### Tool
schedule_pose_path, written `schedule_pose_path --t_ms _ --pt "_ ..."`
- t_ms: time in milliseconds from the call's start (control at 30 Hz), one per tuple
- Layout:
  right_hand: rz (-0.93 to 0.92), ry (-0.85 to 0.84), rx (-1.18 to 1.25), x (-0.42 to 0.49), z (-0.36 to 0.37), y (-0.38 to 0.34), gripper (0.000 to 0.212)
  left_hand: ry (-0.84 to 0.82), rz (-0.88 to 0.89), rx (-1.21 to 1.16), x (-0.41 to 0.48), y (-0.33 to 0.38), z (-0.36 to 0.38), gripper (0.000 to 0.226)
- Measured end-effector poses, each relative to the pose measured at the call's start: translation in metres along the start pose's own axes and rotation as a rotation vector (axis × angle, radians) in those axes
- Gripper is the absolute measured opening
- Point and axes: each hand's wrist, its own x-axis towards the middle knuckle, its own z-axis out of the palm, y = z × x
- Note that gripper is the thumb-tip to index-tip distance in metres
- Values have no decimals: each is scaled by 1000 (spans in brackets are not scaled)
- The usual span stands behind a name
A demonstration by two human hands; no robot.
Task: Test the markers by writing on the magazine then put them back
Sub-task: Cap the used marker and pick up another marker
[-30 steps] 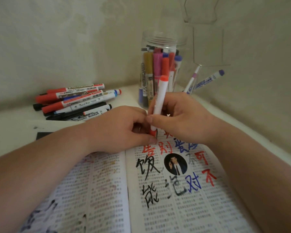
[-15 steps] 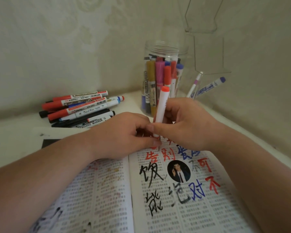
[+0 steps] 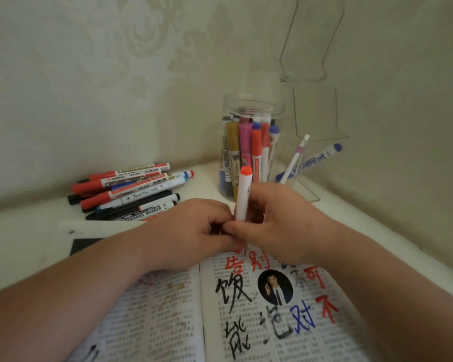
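marker (image 3: 243, 194), white with red end, stands upright at the top edge of the magazine (image 3: 168, 322), gripped in the curled fingers of the right hand (image 3: 280, 226). left hand (image 3: 191, 231) curls beside its lower end; whether it grips anything, cannot tell.

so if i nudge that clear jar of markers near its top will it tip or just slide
Probably tips: the clear jar is tall and narrow, and its markers stand upright, keeping weight high. Pushed low, it would likely slide on the smooth white table instead.
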Motion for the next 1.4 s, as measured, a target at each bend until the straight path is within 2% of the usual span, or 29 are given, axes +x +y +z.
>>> schedule_pose_path --t_ms 33,133,200,300,367,500,567,633,733,800,867,933,1033,1133,1200,1267,1333,1400 --pt "0 21 3 -1 1 2 16 2 9 -10 0 1 0 9" --pt "-8 97 61 0 0 11 20 86 20 -13 3 0 0 23" --pt "-45 193 196 2 -1 14 24 151 25 -7 5 -1 -1 26" --pt "-49 336 416 5 0 14 58 210 21 30 6 -2 -2 23" --pt "-89 368 445 6 2 13 67 231 42 68 6 -3 -2 24" --pt "-173 388 379 4 3 7 61 199 58 189 4 3 0 26" --pt "-172 433 407 2 -1 5 56 168 -24 158 3 14 -5 27" --pt "-153 510 491 -1 -8 5 50 199 -192 65 7 26 -19 62" --pt "-85 606 596 -2 -16 8 47 344 -476 -160 27 29 -47 111" --pt "-56 620 616 -1 -17 9 47 378 -547 -190 44 32 -57 132" --pt "-55 620 649 0 -16 8 46 369 -528 -153 64 36 -53 136" --pt "-60 617 663 1 -15 7 45 366 -505 -223 83 39 -43 130" --pt "-92 605 655 1 -15 8 46 468 -386 -390 100 34 -28 109" --pt "-108 598 648 1 -15 9 46 569 -286 -395 104 31 -19 88" --pt "-129 630 644 1 -14 11 46 608 -173 -284 98 32 -26 86" --pt "-160 686 674 1 -16 13 44 594 -25 -91 85 34 -44 94" --pt "-206 754 740 -3 -22 12 45 503 45 112 67 39 -60 105" --pt "-294 877 807 -9 -31 8 45 376 26 144 50 45 -68 106"
